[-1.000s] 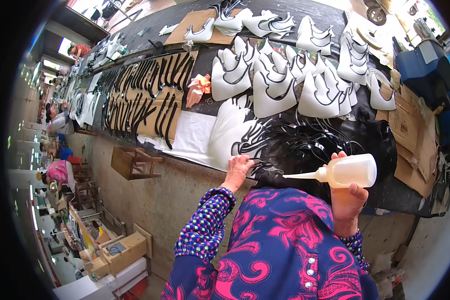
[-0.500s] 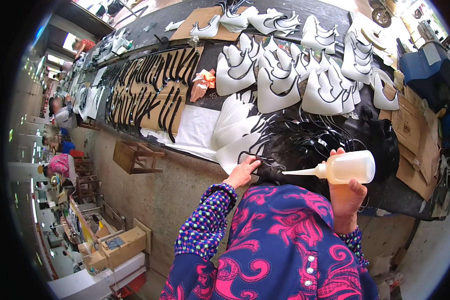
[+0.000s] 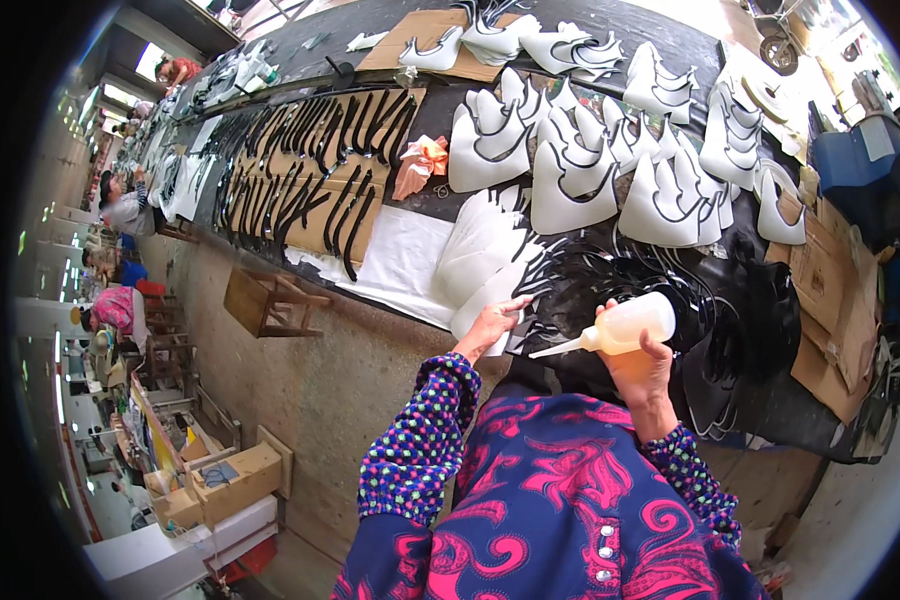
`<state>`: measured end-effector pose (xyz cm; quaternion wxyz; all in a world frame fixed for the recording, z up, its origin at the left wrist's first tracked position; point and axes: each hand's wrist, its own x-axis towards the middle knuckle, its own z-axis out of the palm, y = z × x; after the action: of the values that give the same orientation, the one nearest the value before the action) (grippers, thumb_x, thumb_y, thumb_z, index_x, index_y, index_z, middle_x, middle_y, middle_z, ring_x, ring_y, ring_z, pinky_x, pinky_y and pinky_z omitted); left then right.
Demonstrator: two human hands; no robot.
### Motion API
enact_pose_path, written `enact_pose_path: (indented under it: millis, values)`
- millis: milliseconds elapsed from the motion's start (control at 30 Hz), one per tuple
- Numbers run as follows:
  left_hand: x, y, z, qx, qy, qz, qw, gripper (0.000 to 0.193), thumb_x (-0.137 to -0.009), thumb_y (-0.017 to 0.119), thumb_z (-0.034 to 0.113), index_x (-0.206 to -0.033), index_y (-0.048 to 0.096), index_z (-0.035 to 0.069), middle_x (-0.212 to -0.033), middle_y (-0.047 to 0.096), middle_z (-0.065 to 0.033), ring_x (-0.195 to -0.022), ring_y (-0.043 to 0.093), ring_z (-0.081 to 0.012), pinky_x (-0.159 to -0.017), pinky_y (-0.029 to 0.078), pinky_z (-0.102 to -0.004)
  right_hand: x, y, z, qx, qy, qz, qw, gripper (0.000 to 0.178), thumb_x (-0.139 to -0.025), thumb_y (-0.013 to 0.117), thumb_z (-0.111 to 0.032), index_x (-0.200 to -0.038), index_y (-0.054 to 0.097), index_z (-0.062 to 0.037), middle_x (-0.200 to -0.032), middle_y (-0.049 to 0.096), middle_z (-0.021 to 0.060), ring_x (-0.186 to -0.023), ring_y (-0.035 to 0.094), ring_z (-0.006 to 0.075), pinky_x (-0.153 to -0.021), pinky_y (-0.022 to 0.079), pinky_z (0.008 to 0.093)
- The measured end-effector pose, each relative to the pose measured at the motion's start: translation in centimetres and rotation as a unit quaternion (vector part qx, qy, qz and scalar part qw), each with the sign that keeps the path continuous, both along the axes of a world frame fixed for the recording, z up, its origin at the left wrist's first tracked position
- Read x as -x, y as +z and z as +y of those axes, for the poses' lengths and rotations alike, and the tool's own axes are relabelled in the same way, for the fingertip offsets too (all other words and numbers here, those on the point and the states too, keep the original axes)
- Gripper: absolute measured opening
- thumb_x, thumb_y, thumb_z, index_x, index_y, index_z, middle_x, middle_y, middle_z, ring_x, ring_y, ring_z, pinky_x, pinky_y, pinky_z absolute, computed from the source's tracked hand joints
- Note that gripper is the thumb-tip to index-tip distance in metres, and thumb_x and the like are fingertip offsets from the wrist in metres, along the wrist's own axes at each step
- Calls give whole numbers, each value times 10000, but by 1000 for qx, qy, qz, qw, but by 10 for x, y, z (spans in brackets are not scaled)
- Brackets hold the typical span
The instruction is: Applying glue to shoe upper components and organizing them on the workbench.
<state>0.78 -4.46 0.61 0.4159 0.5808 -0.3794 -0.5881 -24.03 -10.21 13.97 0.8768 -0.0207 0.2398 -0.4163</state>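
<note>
Clearly, the right hand point(image 3: 642, 376) clasps a translucent, nozzled bottle point(image 3: 634, 322); the left hand point(image 3: 491, 326) touches white pieces point(image 3: 475, 255), grip unclear

Right hand point(image 3: 638, 374) curled; left hand point(image 3: 492, 326) outstretched

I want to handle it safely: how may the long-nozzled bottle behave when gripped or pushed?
The bottle is translucent, probably soft plastic, so it may yield when squeezed. Its round shape would likely roll if laid sideways. The long thin nozzle might catch or bend.
</note>
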Motion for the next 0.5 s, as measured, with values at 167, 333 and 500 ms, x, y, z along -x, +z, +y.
enact_pose_path:
  millis: [167, 333, 500]
  values:
    - [3, -1, -14, -74, 123, 114, 983, 379, -733, 676, 45, -1093, 561, 12, -818, 597, -32, -714, 545, -74, -665, 449, -202, -20, -40, 2, -93, 80, -63, 990, 811, -622, 749, -193, -1275, 300, -21, -1301, 379, 206, -1156, 421, 321, -975, 340, 461]
    - [7, -8, -21, -81, 132, 133, 979, 286, -725, 680, 48, -988, 573, 8, -815, 602, -45, -714, 556, -90, -670, 454, -207, -43, -83, 9, -159, 88, -85, 980, 796, -642, 735, -221, -1279, 304, -16, -1304, 368, 226, -1147, 431, 333, -969, 334, 467]
    - [9, -19, -15, -67, 98, 62, 991, 328, -762, 657, 81, -1050, 525, -2, -855, 612, -70, -762, 580, -97, -693, 469, -217, -57, -101, 8, -131, 89, -82, 984, 717, -664, 721, -227, -1248, 353, -31, -1269, 416, 207, -1144, 434, 337, -965, 335, 475]
